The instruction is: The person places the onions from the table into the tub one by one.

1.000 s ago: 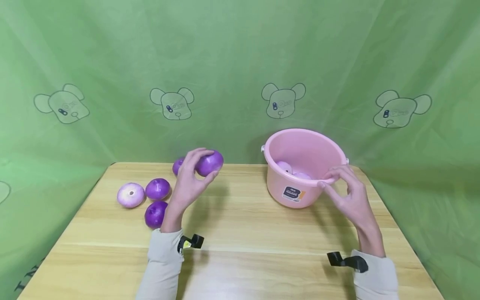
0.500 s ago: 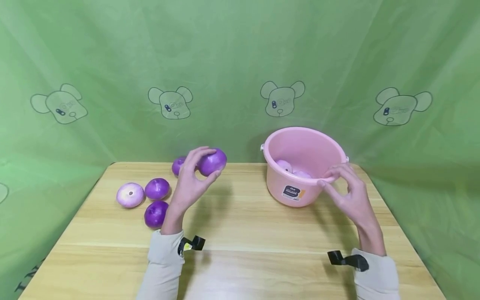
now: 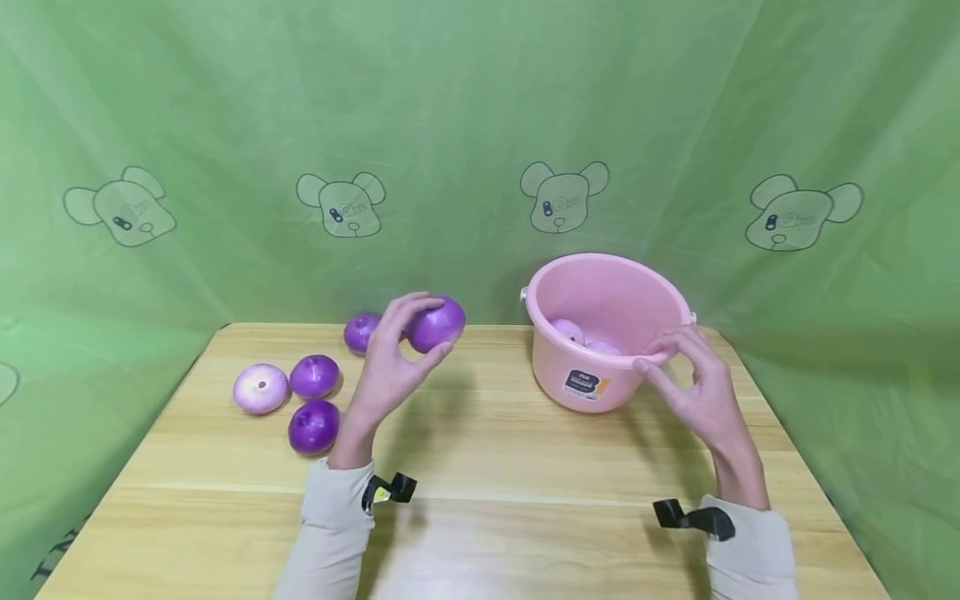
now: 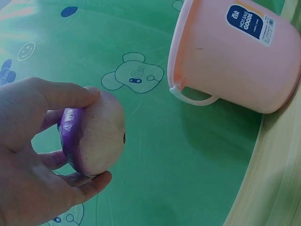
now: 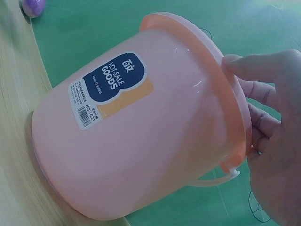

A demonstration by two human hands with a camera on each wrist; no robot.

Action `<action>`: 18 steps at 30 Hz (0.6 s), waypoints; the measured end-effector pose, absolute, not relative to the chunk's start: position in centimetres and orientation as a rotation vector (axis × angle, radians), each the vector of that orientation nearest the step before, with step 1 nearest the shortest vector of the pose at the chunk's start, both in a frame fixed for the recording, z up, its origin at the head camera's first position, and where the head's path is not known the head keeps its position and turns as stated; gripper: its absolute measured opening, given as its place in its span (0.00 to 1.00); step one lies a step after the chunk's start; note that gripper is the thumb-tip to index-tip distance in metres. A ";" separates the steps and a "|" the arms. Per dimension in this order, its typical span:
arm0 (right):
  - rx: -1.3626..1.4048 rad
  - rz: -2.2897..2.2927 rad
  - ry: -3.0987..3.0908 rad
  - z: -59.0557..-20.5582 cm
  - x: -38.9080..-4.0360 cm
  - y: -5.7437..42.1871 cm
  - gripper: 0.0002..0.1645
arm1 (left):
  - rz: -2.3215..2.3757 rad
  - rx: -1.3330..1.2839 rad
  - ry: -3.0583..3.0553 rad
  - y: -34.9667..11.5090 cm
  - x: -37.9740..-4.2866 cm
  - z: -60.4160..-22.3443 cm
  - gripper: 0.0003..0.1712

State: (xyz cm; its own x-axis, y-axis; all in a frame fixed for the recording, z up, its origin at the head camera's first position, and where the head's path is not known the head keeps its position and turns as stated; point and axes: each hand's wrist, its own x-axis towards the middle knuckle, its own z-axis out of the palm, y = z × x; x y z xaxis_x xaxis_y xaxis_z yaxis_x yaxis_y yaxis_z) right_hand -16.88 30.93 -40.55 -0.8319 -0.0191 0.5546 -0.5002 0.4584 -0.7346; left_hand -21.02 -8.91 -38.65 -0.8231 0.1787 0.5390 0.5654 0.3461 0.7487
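My left hand (image 3: 393,367) grips a purple onion (image 3: 438,325) between thumb and fingers, raised above the table. In the left wrist view that onion (image 4: 104,134) shows a pale face with a dark spot, beside its shiny purple skin. A pink bucket (image 3: 573,379) stands at the right, tilted toward me, with at least two pale onions (image 3: 567,331) inside. My right hand (image 3: 701,392) pinches the bucket's near right rim, thumb outside and fingers inside. The right wrist view shows the thumb pressed on the rim (image 5: 235,94).
Several onions lie on the wooden table (image 3: 480,467) at the left: a pale one (image 3: 261,388), two purple ones close by, and another purple onion (image 3: 361,333) near the back edge. A green printed curtain (image 3: 450,125) hangs behind and at both sides.
My left hand has carried the onion a little to the right, uncovering more of the onion at the back edge. The right hand keeps its hold on the bucket rim.
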 end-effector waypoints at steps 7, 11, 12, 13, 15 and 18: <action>0.431 1.353 -2.235 -40.5 -16.9 30.9 0.15 | -1.489 -0.672 -2.239 -8.3 -21.1 -38.6 0.33; 0.429 1.352 -2.240 -40.5 -16.9 31.0 0.14 | -1.496 -0.666 -2.239 -8.2 -21.1 -38.7 0.33; 0.427 1.353 -2.242 -40.5 -16.9 31.0 0.14 | -1.499 -0.666 -2.241 -8.2 -21.1 -38.8 0.33; 0.423 1.355 -2.244 -40.5 -16.8 31.0 0.14 | -1.503 -0.668 -2.243 -8.1 -21.1 -38.8 0.33; 0.417 1.360 -2.247 -40.5 -16.8 31.0 0.14 | -1.508 -0.671 -2.247 -8.0 -21.2 -38.9 0.33; 0.409 1.354 -2.250 -40.5 -16.8 30.9 0.13 | -1.510 -0.677 -2.249 -7.8 -21.3 -38.9 0.33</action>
State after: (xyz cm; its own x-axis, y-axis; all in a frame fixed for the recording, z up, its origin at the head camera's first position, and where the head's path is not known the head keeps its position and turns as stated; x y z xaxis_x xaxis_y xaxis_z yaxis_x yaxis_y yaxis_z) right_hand -16.82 30.93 -40.50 -0.8405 -0.0086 0.5417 -0.4826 0.4661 -0.7415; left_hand -21.28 -7.84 -38.92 -0.8253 0.1938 0.5304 0.5643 0.3188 0.7615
